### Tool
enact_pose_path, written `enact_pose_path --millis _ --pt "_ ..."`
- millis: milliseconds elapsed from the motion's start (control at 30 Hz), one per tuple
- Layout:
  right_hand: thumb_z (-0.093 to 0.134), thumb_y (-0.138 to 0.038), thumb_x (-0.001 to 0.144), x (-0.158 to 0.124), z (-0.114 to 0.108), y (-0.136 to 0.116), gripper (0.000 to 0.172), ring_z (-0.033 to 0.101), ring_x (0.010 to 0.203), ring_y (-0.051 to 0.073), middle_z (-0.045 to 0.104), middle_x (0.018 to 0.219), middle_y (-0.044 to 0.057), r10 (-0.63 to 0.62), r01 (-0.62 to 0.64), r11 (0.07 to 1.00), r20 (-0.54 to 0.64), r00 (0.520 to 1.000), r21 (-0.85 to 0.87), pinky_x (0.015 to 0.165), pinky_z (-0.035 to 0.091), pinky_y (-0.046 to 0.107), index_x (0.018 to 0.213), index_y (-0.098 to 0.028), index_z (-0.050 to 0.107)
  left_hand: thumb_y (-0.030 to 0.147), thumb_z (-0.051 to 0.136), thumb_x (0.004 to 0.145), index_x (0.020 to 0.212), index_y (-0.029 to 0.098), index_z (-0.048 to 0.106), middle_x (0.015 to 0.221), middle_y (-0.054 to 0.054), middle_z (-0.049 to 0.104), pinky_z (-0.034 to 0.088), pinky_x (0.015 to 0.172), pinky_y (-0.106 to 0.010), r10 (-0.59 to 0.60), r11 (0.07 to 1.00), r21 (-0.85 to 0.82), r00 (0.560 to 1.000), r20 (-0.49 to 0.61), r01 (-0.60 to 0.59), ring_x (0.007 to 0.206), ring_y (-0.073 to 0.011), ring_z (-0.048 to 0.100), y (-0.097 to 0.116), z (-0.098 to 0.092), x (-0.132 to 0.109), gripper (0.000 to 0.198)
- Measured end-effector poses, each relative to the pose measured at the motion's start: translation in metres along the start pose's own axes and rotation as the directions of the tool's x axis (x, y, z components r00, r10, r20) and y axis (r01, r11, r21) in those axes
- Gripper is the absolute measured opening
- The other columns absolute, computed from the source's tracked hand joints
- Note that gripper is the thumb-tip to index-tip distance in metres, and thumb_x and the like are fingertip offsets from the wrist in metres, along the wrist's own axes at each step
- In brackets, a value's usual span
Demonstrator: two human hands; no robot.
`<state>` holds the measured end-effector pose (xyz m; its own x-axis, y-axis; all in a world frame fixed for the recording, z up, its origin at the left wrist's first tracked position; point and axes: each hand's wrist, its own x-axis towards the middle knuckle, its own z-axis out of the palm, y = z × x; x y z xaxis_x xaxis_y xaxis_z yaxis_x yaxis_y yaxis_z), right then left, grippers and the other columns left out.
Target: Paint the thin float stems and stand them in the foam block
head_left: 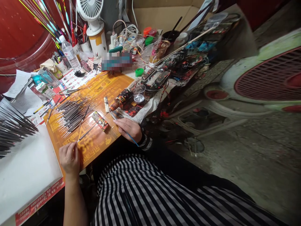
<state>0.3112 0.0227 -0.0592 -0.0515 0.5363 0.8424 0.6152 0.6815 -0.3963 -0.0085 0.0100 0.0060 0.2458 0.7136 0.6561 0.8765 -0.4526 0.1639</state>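
Note:
My left hand (69, 157) pinches the near end of a long thin stick (90, 131) that lies across a small paint-stained block (100, 121) on the orange sheet (101, 88). My right hand (129, 128) rests at the sheet's near right edge, fingers closed round a thin blue-handled brush (131, 139) whose tip points toward the block. A loose pile of several thin dark sticks (72, 113) lies just left of the block. A paint-spattered bottle (122, 99) lies beyond my right hand.
A white foam block (25, 169) stuck with dark sticks (13, 127) stands at left. A small metal dish (139, 99), a water bottle (69, 53), a white fan (92, 22), cables, pots and paint-stained clutter fill the back. A large floor fan (265, 78) stands at right.

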Motion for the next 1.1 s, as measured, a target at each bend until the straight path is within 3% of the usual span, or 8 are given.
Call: enact_pose_path --millis 100,233,400,500,733,1100 --pt "0.049 -0.016 0.099 0.005 -0.013 -0.009 0.036 0.073 0.098 0.021 0.075 0.11 0.01 0.068 -0.066 0.997 -0.086 0.994 0.027 0.085 0.063 0.039 0.131 -0.022 0.064 0.025 0.063 0.094 0.101 0.021 0.072 0.094 -0.008 0.073 0.051 0.084 -0.035 0.017 1.0 -0.011 1.0 -0.01 -0.017 0.085 -0.0186 0.064 -0.001 0.0 0.001 0.013" --pt "0.051 -0.019 0.1 0.02 -0.051 -0.015 0.028 0.072 0.093 0.021 0.075 0.103 0.008 0.227 -0.23 0.973 -0.135 0.965 -0.011 0.085 0.061 0.038 0.121 -0.023 0.069 0.022 0.063 0.094 0.105 0.021 0.071 0.096 -0.008 0.073 0.05 0.084 -0.035 0.071 0.997 -0.022 0.997 -0.027 -0.072 0.087 -0.0192 0.064 -0.002 0.0 0.002 0.014" --pt "0.047 -0.034 0.103 0.044 -0.104 0.007 0.028 0.07 0.075 0.018 0.072 0.083 0.005 0.419 -0.459 0.885 -0.3 0.857 -0.074 0.074 0.059 0.032 0.107 -0.021 0.072 0.017 0.066 0.091 0.109 0.021 0.071 0.096 -0.008 0.072 0.049 0.084 -0.035 0.134 0.99 -0.021 0.989 -0.069 -0.136 0.086 -0.02 0.063 -0.003 0.002 0.005 0.019" --pt "0.044 -0.041 0.104 0.056 -0.119 0.025 0.036 0.065 0.063 0.015 0.068 0.072 0.002 0.482 -0.526 0.846 -0.301 0.823 -0.082 0.064 0.054 0.028 0.096 -0.019 0.071 0.015 0.068 0.089 0.109 0.021 0.071 0.096 -0.009 0.072 0.049 0.083 -0.035 0.155 0.988 -0.014 0.984 -0.094 -0.156 0.086 -0.0206 0.063 -0.004 0.004 0.006 0.021" --pt "0.049 -0.028 0.097 0.066 -0.106 0.049 0.026 0.054 0.052 0.013 0.068 0.067 0.001 0.437 -0.452 0.868 -0.117 0.892 -0.207 0.058 0.043 0.027 0.086 -0.018 0.07 0.015 0.068 0.089 0.107 0.019 0.071 0.095 -0.01 0.072 0.049 0.082 -0.033 0.171 0.985 0.005 0.98 -0.103 -0.171 0.085 -0.0197 0.063 -0.004 0.004 0.006 0.018" --pt "0.049 -0.023 0.093 0.064 -0.096 0.061 0.023 0.057 0.059 0.016 0.072 0.077 0.004 0.488 -0.481 0.838 -0.042 0.872 -0.257 0.063 0.043 0.029 0.085 -0.018 0.07 0.013 0.071 0.087 0.105 0.017 0.072 0.094 -0.009 0.073 0.05 0.082 -0.031 0.177 0.984 0.009 0.977 -0.116 -0.177 0.084 -0.0179 0.064 -0.004 0.004 0.006 0.019"
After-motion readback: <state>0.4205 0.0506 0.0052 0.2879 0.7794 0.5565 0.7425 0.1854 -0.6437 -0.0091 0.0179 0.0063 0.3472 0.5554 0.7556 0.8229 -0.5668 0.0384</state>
